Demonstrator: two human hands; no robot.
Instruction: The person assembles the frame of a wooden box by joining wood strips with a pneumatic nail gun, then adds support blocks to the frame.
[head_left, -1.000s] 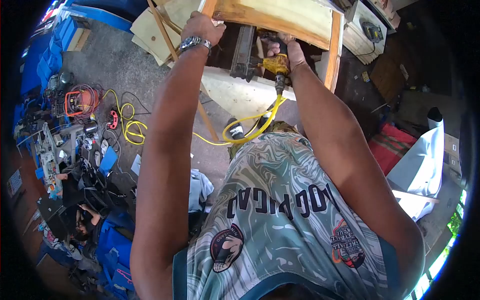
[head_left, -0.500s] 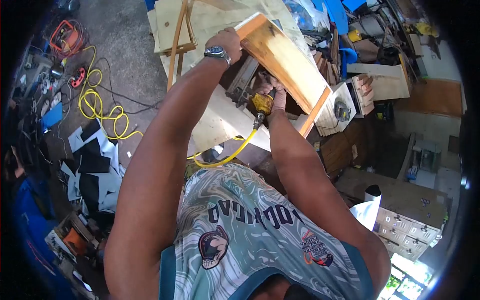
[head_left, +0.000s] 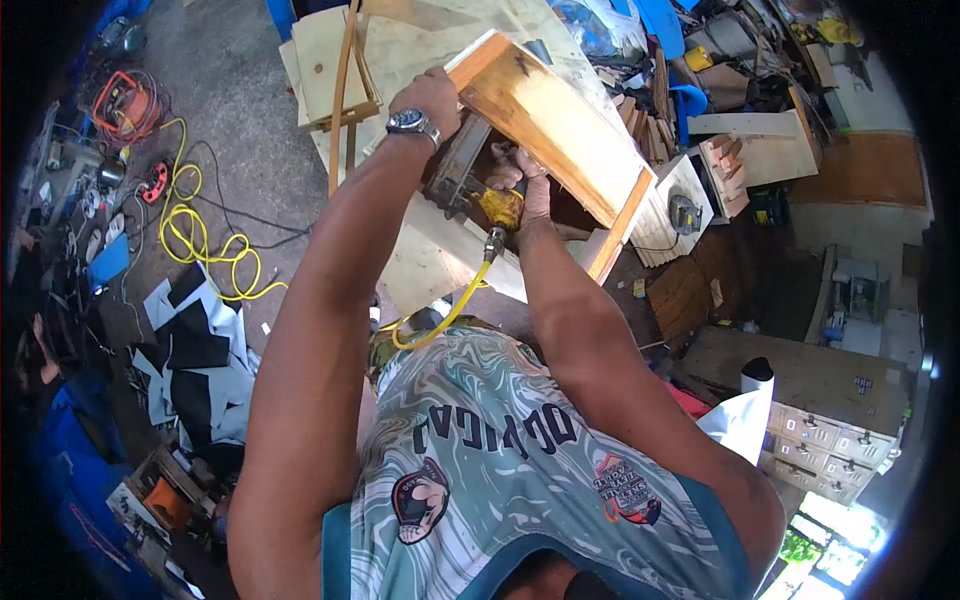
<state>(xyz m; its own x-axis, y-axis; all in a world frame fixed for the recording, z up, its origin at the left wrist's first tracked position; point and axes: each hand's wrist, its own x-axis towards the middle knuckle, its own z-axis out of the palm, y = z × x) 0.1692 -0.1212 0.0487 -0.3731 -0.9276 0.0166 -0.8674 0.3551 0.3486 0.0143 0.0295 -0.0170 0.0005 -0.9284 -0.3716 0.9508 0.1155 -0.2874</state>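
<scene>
My left hand point(head_left: 428, 104), with a watch on its wrist, is closed over the upper left corner of an open wooden box frame point(head_left: 560, 130). Inside the frame, my right hand point(head_left: 530, 190) is wrapped around the handle of a yellow and dark pneumatic nailer point(head_left: 500, 206). The nailer's long magazine point(head_left: 462, 165) lies close to the frame's left side; its nose is hard to make out. A yellow air hose point(head_left: 465, 295) runs from the tool's end toward my body. The frame rests on a pale plywood sheet point(head_left: 420, 245).
Boards point(head_left: 335, 70) are stacked at the upper left of the work surface. A sander-like tool point(head_left: 685, 214) sits on a panel at right. Coiled yellow hose point(head_left: 205, 235) and sheet scraps point(head_left: 200, 350) lie on the floor at left. A drawer cabinet point(head_left: 820, 430) stands at lower right.
The nailer and my right hand have shifted slightly left inside the frame, and the magazine now shows more plainly. My left hand still grips the corner. The whole view has shifted a little.
</scene>
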